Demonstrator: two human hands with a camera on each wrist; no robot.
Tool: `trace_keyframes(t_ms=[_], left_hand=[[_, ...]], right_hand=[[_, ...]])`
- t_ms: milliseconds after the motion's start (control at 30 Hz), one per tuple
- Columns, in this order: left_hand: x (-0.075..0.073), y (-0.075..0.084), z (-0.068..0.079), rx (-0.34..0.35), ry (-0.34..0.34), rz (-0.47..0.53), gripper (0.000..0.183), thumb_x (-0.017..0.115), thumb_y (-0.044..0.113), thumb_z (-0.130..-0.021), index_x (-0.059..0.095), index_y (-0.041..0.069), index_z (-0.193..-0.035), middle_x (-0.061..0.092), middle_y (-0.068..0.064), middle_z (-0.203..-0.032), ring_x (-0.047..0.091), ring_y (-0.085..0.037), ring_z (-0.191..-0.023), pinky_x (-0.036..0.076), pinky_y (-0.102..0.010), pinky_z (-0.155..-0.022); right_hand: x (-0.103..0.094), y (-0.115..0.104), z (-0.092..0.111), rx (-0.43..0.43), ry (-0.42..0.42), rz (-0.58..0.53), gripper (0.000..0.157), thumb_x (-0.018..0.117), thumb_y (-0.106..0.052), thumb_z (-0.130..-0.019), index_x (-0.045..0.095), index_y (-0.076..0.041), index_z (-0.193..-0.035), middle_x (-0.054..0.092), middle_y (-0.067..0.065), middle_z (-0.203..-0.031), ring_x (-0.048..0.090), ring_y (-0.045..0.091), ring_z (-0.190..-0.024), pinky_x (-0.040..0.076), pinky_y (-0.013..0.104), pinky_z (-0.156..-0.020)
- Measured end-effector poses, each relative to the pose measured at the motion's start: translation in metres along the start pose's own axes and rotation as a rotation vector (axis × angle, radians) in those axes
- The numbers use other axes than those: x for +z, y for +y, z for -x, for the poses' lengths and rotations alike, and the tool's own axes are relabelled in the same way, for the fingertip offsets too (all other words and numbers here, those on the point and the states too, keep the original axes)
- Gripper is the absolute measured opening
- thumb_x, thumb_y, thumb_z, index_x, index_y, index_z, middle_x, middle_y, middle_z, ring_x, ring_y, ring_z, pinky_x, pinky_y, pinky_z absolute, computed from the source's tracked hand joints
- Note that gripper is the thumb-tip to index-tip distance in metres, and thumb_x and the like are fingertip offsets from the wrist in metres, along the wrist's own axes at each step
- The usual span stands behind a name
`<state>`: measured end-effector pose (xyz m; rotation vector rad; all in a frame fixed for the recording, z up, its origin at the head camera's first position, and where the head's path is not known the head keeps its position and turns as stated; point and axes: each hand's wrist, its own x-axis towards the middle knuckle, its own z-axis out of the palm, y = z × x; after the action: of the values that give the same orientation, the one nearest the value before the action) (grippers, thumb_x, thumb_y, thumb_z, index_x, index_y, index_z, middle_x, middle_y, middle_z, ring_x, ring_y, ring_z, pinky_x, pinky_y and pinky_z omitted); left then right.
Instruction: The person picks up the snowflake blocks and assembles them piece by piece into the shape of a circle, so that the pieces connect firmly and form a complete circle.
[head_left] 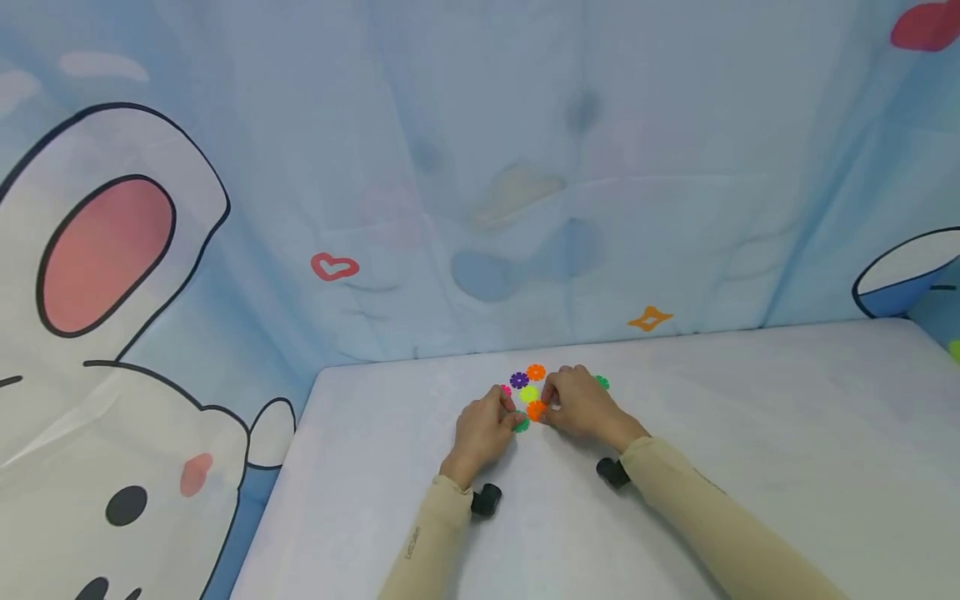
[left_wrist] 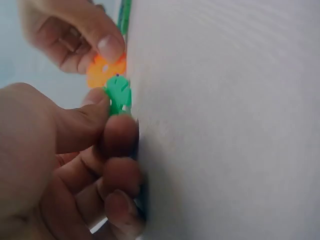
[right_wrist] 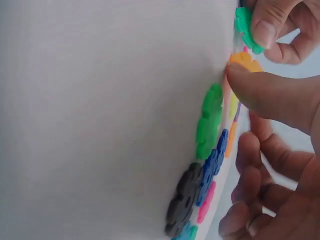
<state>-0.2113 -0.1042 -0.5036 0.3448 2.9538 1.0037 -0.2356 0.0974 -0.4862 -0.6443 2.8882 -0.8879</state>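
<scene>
Between thumb and fingers, my left hand [head_left: 480, 429] pinches a green notched plastic disc [head_left: 521, 424], a flower-shaped snowflake piece. In the left wrist view that green disc [left_wrist: 119, 93] stands tilted close to the tabletop. My right hand [head_left: 587, 406] pinches an orange snowflake disc [head_left: 535, 411] just beside the green one. Seen from the right wrist, the thumb covers part of the orange disc [right_wrist: 246, 62]. Behind the two hands lie a yellow disc [head_left: 529, 394], a purple disc [head_left: 519, 380], another orange disc [head_left: 536, 372] and a partly covered pink disc [head_left: 506, 389].
Near the right hand, the right wrist view shows a green disc [right_wrist: 209, 121], a black disc [right_wrist: 184, 200], dark blue discs [right_wrist: 207, 177] and a pink disc [right_wrist: 206, 202] on the white table [head_left: 360, 467]. A printed cloth [head_left: 450, 167] hangs behind the table's back edge.
</scene>
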Motion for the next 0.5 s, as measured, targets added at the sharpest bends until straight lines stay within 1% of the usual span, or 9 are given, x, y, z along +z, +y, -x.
trace_keyframes(t_ms=[100, 133, 233, 300, 367, 433, 500], left_hand=[[0.001, -0.002, 0.002, -0.051, -0.017, 0.132, 0.017, 0.071, 0.023, -0.103, 0.06, 0.012, -0.096, 0.063, 0.004, -0.065, 0.05, -0.008, -0.054, 0.037, -0.022, -0.053], [0.001, -0.003, 0.003, -0.074, -0.027, 0.2, 0.017, 0.069, 0.023, -0.104, 0.059, 0.011, -0.096, 0.065, 0.003, -0.064, 0.051, -0.008, -0.052, 0.037, -0.022, -0.051], [0.0, -0.004, 0.006, -0.123, -0.062, 0.46, 0.017, 0.063, 0.021, -0.108, 0.058, 0.008, -0.098, 0.07, -0.003, -0.065, 0.051, -0.01, -0.046, 0.039, -0.022, -0.044], [0.001, -0.004, 0.008, -0.149, -0.087, 0.638, 0.017, 0.06, 0.021, -0.109, 0.059, 0.006, -0.101, 0.071, -0.005, -0.068, 0.053, -0.012, -0.044, 0.042, -0.022, -0.042], [0.001, -0.002, 0.009, -0.172, -0.11, 0.791, 0.016, 0.058, 0.02, -0.11, 0.06, 0.004, -0.104, 0.072, -0.006, -0.071, 0.056, -0.013, -0.045, 0.045, -0.023, -0.043], [0.003, 0.0, 0.011, -0.187, -0.116, 0.891, 0.017, 0.056, 0.02, -0.11, 0.06, 0.005, -0.105, 0.071, -0.005, -0.071, 0.057, -0.012, -0.047, 0.047, -0.022, -0.045], [0.003, 0.005, 0.012, -0.181, -0.104, 0.968, 0.014, 0.056, 0.018, -0.11, 0.06, 0.005, -0.104, 0.07, -0.004, -0.072, 0.058, -0.012, -0.048, 0.049, -0.023, -0.047]], right_hand=[[-0.002, 0.004, 0.003, -0.035, -0.001, -0.084, 0.017, 0.085, -0.01, -0.087, 0.068, -0.009, -0.085, 0.061, 0.0, -0.079, 0.051, 0.017, -0.077, 0.045, 0.029, -0.071], [-0.004, 0.005, 0.004, -0.043, -0.001, -0.126, 0.017, 0.084, -0.008, -0.087, 0.068, -0.009, -0.084, 0.062, -0.001, -0.077, 0.052, 0.015, -0.075, 0.046, 0.028, -0.07], [-0.011, 0.008, 0.01, -0.042, 0.017, -0.219, 0.015, 0.082, -0.007, -0.088, 0.068, -0.009, -0.085, 0.066, -0.001, -0.078, 0.055, 0.013, -0.073, 0.048, 0.025, -0.068], [-0.017, 0.01, 0.015, -0.018, 0.041, -0.279, 0.012, 0.082, -0.01, -0.09, 0.07, -0.009, -0.088, 0.069, 0.0, -0.08, 0.059, 0.012, -0.072, 0.051, 0.024, -0.065], [-0.023, 0.012, 0.021, 0.022, 0.067, -0.343, 0.013, 0.082, -0.014, -0.091, 0.072, -0.007, -0.097, 0.073, 0.003, -0.082, 0.062, 0.016, -0.07, 0.05, 0.025, -0.061], [-0.028, 0.013, 0.026, 0.08, 0.078, -0.412, 0.021, 0.082, -0.019, -0.092, 0.073, -0.008, -0.108, 0.076, 0.007, -0.084, 0.064, 0.021, -0.071, 0.048, 0.027, -0.059], [-0.034, 0.013, 0.032, 0.141, 0.077, -0.486, 0.03, 0.081, -0.023, -0.094, 0.071, -0.011, -0.119, 0.079, 0.011, -0.087, 0.065, 0.027, -0.073, 0.045, 0.028, -0.059]])
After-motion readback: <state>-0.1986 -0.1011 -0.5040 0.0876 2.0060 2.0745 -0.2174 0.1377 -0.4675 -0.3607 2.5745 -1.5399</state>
